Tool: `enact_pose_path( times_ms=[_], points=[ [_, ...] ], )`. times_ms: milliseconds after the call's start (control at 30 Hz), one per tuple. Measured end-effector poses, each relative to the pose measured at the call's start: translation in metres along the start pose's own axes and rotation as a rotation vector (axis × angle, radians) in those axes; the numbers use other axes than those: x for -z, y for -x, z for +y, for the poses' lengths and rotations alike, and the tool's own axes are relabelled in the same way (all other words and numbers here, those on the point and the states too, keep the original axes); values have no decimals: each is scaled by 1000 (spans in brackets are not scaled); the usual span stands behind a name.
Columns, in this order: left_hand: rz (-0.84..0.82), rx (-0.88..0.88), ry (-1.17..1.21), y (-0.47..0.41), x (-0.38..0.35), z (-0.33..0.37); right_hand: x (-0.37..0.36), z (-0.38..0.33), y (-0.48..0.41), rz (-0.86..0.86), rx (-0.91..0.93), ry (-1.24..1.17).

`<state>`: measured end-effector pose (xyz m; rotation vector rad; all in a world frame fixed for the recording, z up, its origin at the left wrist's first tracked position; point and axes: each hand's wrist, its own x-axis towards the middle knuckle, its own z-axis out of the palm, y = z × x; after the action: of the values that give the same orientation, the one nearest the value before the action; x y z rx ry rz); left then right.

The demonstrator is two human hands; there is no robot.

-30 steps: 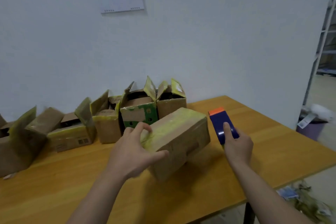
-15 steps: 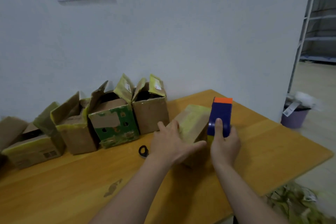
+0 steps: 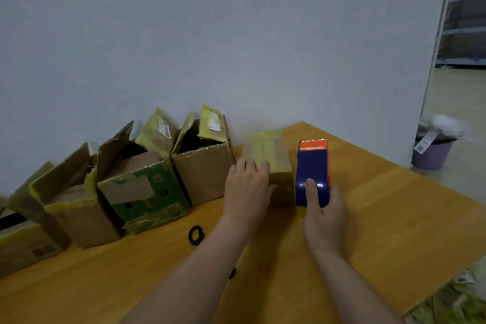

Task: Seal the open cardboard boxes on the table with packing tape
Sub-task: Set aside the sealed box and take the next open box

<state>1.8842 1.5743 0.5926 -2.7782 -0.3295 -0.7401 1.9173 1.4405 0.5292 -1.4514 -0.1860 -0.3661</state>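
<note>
- The closed box (image 3: 268,155) stood on the surface (image 3: 394,218) at the right end of a row of boxes, close to the far wall and just beside a plain open box (image 3: 207,176).
- The left hand (image 3: 247,187) lay flat on its near top edge, fingers fairly straight, pressing down rather than gripping.
- The right hand (image 3: 323,208) gripped the tape dispenser (image 3: 312,173), thumb on its blue body and its orange end pointing far. The dispenser sat just right of the closed box; whether they touched could not be told.
- Yellowish tape already covered the top of the closed box. Whether every seam was sealed could not be told, so checking the edges seemed wise.
- To add a strip well, the left hand would best keep its weight on the flaps while the dispenser started over 1 side and ran straight along the seam.
- The flat left fingers lay near that path and would probably need to shift aside.
- To the left, a green printed box (image 3: 147,197) and at least 2 more still had flaps up, so most of the task seemed left.
- A small black ring (image 3: 196,235) lay on the near surface, where a box dragged forward could catch it.
</note>
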Motion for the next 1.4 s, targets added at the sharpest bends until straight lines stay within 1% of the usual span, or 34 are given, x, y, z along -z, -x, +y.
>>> enact_pose_path(
  times_ms=[200, 367, 433, 500, 567, 600, 633, 667, 733, 767, 800, 900, 1000, 1033, 1167, 1267, 1400],
  points=[
    [-56, 25, -101, -56, -17, 0, -1, 4, 0, -31, 21, 18],
    [-87, 51, -114, -75, -29, -2, -1, 1, -1, -142, 72, 62],
    [-133, 58, -70, -80, -31, -6, -2, 0, -1, -169, 93, 83],
    [-218, 45, 5, -80, -29, -11, -2, 1, -1, -183, 96, 98],
    [-276, 79, 220, -74, -20, -17, -2, 1, -2, -181, 88, 105],
    [-249, 109, 324, -69, -15, -21, -2, 2, -3, -178, 83, 105],
    [-157, 124, 382, -63, -9, -27, -1, 2, -3, -178, 82, 102],
    [-27, 125, 380, -57, -3, -33, -2, 3, -2, -187, 84, 98],
    [193, 134, 274, -45, 6, -49, -2, 3, 0, -221, 106, 103],
    [248, 160, 235, -41, 10, -57, -2, 3, 1, -239, 123, 115],
    [262, 192, 208, -36, 12, -66, -3, 3, 2, -253, 137, 124],
    [166, 288, 176, -25, 15, -83, -5, 1, 6, -282, 154, 136],
    [134, 338, 286, -25, 15, -88, -9, -2, 10, -304, 171, 145],
    [124, 351, 288, -28, 16, -90, -11, -3, 12, -309, 167, 131],
    [-5, 328, 129, -41, 21, -101, -17, -6, 22, -325, 127, 59],
    [-61, 314, 144, -46, 25, -108, -20, -9, 26, -344, 102, 30],
    [-36, 315, 200, -40, 31, -114, -26, -26, 27, -340, 64, -46]
  ],
)
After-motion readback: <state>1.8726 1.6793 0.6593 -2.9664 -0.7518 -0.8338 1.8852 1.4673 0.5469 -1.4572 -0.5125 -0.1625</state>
